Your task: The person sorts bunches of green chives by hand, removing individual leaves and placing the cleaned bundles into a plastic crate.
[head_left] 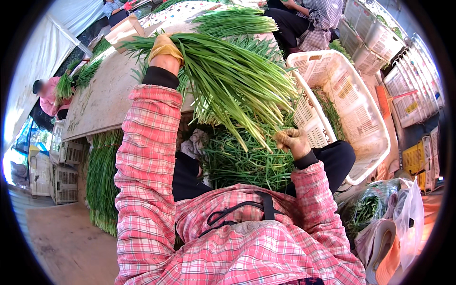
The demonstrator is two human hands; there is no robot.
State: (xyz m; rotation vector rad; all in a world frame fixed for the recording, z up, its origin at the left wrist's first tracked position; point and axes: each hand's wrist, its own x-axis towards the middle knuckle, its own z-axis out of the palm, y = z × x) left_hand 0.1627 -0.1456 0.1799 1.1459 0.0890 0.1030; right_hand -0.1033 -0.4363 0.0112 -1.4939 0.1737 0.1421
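My left hand (165, 48), in a tan glove, is closed around a large bunch of garlic chives (232, 71) near their leafy end. The long green leaves fan out to the right, and their pale stalk ends hang down. Beside those ends is my right hand (292, 142), its fingers curled in a pinch; anything between them is too small to make out. Loose green leaves (247, 164) lie in a heap between my knees, below the bunch. More chives (237, 21) rest on the table (107, 90) beyond my left hand.
A white plastic crate (363, 123) with some leaves inside stands at my right. Stacked crates (370, 35) rise at the far right. Bundled chives (103, 175) hang below the table's left edge. Plastic bags (411, 209) lie near my right elbow. Other people (313, 23) sit around the table.
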